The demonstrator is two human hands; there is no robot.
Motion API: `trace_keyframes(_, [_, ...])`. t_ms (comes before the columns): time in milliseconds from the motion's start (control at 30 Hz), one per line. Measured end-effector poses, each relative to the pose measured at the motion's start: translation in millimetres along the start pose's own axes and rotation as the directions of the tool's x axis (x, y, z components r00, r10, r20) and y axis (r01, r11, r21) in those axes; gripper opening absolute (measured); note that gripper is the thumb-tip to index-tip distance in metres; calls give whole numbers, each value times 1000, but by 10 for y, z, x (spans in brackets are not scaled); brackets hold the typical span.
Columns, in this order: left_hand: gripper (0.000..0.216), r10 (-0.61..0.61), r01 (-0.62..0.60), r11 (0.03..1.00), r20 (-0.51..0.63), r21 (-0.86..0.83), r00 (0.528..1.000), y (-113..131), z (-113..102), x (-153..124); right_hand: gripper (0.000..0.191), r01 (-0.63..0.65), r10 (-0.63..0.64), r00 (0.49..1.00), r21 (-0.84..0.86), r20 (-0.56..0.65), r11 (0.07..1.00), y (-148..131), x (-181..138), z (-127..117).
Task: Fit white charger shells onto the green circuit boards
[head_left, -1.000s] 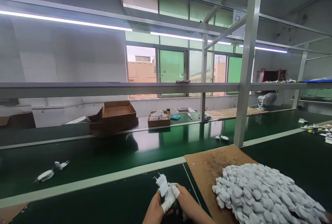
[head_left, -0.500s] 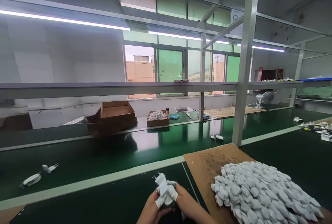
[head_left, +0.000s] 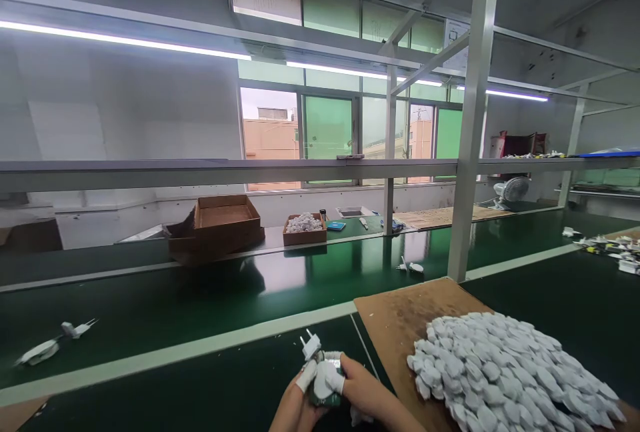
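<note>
Low in the middle, both hands hold a small white device together. My left hand (head_left: pixel 295 395) is closed on it from the left, its thumb in a white covering. My right hand (head_left: pixel 357 382) grips from the right, with white coverings on its fingers. Between them are a white two-pin plug (head_left: pixel 311 345), its pins pointing up and left, and a rounded white casing (head_left: pixel 326 380). A dark green object (head_left: pixel 327 400) shows under the casing; its kind is unclear. Fingers hide where the parts join. To the right, a large pile of white casings (head_left: pixel 505 372) lies on cardboard (head_left: pixel 385 312).
Plug-and-casing sets lie on the green conveyor belt (head_left: pixel 200 309), one at left (head_left: pixel 45 351), one farther back (head_left: pixel 410 267). A metal post (head_left: pixel 463 219) rises beyond the cardboard. Brown boxes (head_left: pixel 217 235) and a box of white parts (head_left: pixel 305 235) stand behind the belt.
The sets on the belt have shifted left. Between my hands, the white plug has tipped back and sits lower, and more of the rounded casing and the green object shows.
</note>
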State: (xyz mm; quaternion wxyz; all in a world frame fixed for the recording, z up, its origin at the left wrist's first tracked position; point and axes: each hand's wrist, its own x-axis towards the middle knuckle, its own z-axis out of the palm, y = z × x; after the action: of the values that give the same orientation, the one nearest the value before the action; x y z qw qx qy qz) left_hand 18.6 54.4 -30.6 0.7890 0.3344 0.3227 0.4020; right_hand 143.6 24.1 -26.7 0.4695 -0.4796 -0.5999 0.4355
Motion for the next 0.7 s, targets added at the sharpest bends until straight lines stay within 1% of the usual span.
trace_keyframes(67, [49, 18, -17, 1000, 47, -12, 999, 19, 21, -28, 39, -23, 20, 999, -68, -50, 997, 15, 9, -22])
trace_keyframes(167, [56, 72, -76, 996, 71, 49, 995, -1, 18, -1, 41, -75, 70, 995, -72, -74, 995, 17, 10, -14])
trace_keyframes(233, [62, 97, -102, 988, 49, 118, 994, -44, -2, 44, 38, -70, 61, 994, -97, -92, 993, 1, -10, 9])
trace_keyframes(300, [66, 116, -116, 978, 11, 175, 993, -91, -24, 82, 33, -14, -5, 993, -157, -121, 988, -9, -35, 36])
trace_keyframes(367, [66, 143, -136, 967, -17, 214, 990, -121, -40, 94, 33, 3, -28, 992, -198, -120, 980, 6, -47, 59])
trace_keyframes(500, [66, 195, -179, 945, -33, 275, 980, -124, -20, 67, 38, -49, 34, 993, -133, -112, 990, 62, -15, 77])
trace_keyframes(533, [67, 197, -179, 941, -36, 287, 980, -121, -4, 60, 38, -38, 26, 993, -109, -116, 993, 64, -5, 73])
trace_keyframes(600, [67, 192, -170, 937, -41, 307, 981, -124, 31, 50, 35, 19, -32, 990, -97, -139, 995, 53, 11, 59])
trace_keyframes(700, [60, 196, -157, 924, -81, 350, 977, -137, 60, 36, 27, 59, -88, 977, -152, -192, 987, 34, 23, 39])
